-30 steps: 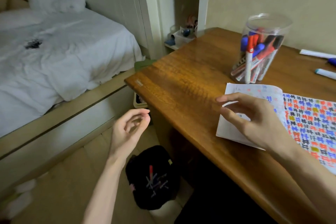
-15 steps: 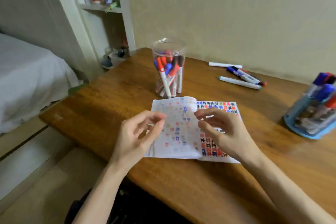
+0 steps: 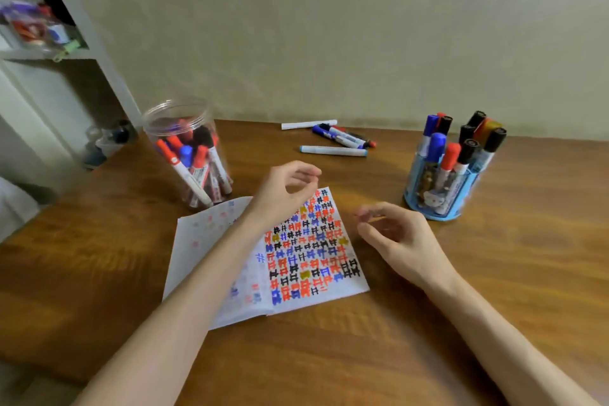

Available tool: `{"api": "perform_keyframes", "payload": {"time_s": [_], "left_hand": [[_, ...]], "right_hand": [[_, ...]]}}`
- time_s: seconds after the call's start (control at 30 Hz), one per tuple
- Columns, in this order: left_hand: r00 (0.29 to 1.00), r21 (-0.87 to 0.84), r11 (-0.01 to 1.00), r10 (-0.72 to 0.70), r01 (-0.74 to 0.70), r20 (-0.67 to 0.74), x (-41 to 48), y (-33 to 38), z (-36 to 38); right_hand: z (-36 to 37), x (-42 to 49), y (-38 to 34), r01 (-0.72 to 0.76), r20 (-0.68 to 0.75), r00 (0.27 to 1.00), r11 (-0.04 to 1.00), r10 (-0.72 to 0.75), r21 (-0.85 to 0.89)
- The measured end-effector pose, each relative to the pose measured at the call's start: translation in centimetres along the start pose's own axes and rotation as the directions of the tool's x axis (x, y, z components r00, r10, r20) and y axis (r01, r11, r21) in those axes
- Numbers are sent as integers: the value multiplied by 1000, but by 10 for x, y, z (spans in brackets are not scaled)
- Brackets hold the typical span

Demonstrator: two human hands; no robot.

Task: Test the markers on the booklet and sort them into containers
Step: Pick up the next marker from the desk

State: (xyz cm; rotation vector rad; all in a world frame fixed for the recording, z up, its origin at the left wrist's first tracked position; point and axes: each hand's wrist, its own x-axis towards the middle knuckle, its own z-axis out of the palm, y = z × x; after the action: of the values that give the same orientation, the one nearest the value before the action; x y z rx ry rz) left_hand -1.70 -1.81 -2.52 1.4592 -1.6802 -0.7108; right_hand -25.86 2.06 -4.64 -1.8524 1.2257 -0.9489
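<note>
An open booklet (image 3: pixel 313 254) lies on the wooden desk (image 3: pixel 99 257), its right page covered with red, blue and black marker marks. My left hand (image 3: pixel 283 191) hovers over the booklet's top edge, fingers loosely curled, holding nothing. My right hand (image 3: pixel 395 237) hangs just right of the booklet, fingers relaxed and empty. A clear plastic jar (image 3: pixel 188 155) with several markers stands at the back left. A blue holder (image 3: pixel 445 188) with several upright markers stands at the right. Several loose markers (image 3: pixel 336 142) lie near the wall.
A white shelf unit (image 3: pixel 49 53) with small items stands left of the desk. The wall runs close behind the loose markers. The desk's front edge lies under my forearms.
My view swung right from the bed and floor to the desk. My left hand rose from beside the desk to above the booklet. My right hand left the page and moved right.
</note>
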Motion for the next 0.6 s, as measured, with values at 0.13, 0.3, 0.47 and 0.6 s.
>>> {"api": "perform_keyframes", "payload": {"time_s": [0.13,0.3,0.47,0.6], "left_hand": [[997,89,994,-55,60,-60,50,-20,10],[986,344,933,-55,106,-155,93,-40,23],[981,513,846,-55,145,-185,109,-45,31],[980,530,832,-80,167,-184,102,-43,31]], "right_hand": [[-5,4,8,-15,-23,1000,1000,15,17],[-10,7,10,-24,-41,999,999,25,28],[-11,8,10,-31,-41,999,999,33,38],[-7,7,9,-32,-9,999,999,32,23]]}}
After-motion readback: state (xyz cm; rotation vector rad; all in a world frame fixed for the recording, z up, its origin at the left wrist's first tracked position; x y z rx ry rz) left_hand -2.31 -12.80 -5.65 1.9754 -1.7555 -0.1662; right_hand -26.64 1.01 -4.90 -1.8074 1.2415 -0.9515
